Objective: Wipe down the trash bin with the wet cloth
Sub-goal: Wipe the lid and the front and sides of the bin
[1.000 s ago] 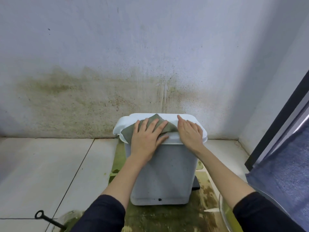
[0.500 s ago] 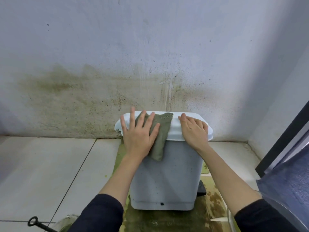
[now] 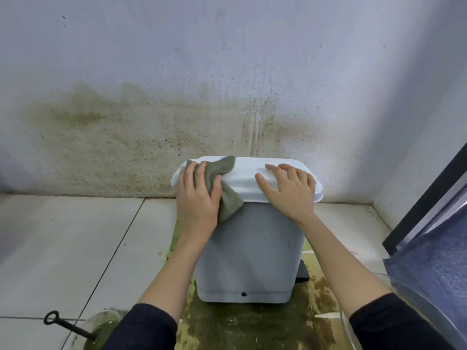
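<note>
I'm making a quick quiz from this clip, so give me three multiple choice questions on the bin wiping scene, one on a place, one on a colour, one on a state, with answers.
1. Where on the trash bin does the cloth lie?
A. at the lid's left end
B. on the floor
C. under the base

2. What colour is the cloth?
A. bright red
B. grey-green
C. yellow

3. What is the right hand doing?
A. lifting the lid
B. hanging free
C. resting on the closed lid

Answers: 1 A, the left hand presses it over the lid's left end. 2 B, it is a dull grey-green. 3 C, its fingers lie spread on the shut lid.
</note>
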Demonstrator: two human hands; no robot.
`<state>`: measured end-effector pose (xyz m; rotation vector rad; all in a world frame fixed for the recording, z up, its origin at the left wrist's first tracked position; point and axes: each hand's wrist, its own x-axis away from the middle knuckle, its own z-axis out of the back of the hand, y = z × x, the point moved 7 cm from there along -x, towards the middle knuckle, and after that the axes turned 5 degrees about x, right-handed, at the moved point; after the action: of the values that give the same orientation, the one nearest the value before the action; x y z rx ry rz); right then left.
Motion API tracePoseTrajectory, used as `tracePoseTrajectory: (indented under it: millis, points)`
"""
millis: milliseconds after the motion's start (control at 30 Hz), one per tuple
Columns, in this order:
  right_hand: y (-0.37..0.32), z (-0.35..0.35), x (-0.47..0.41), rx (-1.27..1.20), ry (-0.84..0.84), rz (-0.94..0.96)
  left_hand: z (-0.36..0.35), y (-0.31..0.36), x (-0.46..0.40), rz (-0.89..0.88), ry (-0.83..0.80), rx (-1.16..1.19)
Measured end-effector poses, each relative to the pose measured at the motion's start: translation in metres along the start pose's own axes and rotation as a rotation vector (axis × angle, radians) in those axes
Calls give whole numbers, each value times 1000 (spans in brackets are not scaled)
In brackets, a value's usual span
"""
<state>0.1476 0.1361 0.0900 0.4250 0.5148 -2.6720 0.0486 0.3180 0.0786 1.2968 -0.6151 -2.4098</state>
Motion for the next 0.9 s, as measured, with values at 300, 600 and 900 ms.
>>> tracePoseTrajectory:
  millis: [300, 600, 900]
  points:
    - [-3, -7, -18, 89, 76, -6, -58, 2, 56, -410, -136, -235]
    - [0, -13, -38, 69, 136, 18, -75, -42, 98, -120, -34, -307]
    - [1, -16, -48, 69, 87, 24, -106, -27, 119, -456, -189, -353]
